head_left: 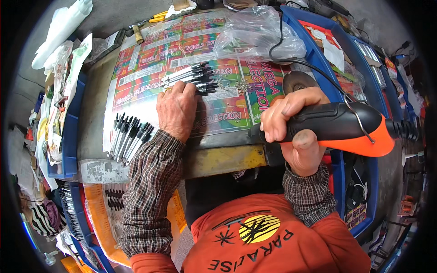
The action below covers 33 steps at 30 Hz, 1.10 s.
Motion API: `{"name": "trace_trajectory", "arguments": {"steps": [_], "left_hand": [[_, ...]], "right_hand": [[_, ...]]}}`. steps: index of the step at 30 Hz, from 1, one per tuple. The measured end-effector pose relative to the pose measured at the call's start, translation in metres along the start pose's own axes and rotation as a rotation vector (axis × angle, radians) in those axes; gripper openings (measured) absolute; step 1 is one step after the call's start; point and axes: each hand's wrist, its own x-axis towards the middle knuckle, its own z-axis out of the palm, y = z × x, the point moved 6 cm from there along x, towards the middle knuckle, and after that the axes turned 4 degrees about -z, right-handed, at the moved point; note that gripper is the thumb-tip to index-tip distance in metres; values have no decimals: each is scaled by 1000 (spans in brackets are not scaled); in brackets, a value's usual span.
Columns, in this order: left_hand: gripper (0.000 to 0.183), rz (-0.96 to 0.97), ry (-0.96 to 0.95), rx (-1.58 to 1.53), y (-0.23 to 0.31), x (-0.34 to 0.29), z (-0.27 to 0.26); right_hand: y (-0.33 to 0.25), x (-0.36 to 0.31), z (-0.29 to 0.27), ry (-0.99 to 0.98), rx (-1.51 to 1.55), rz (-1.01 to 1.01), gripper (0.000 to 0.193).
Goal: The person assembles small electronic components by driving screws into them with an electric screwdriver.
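Several blue bins [346,50] hold packets; right hand [296,125] grips a grinder [346,125].

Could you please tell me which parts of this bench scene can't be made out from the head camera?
- Rotary tool: its working tip, hidden behind the right hand.
- Row of pens: near ends, covered by the left hand.
- Clear plastic bag: contents blurred by glare.
- Blue bins: small items too tiny, bent at the rim.

Clear plastic bag [259,32], hammer [136,34]

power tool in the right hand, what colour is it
Black and orange power tool, gripped by the right hand; clearest in the head view.
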Motion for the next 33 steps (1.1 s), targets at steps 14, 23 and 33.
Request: {"name": "trace_trajectory", "arguments": {"steps": [14,23,33], "left_hand": [[12,116,86,-124,11,-7,-15],[16,-304,-41,-774,3,-22,-24],[15,-454,-169,-1086,19,-57,-24]], "right_hand": [[14,7,-5,11,-90,-55,42],[19,8,-9,17,-128,-78,40],[15,9,-18,0,152,-123,31]]}}
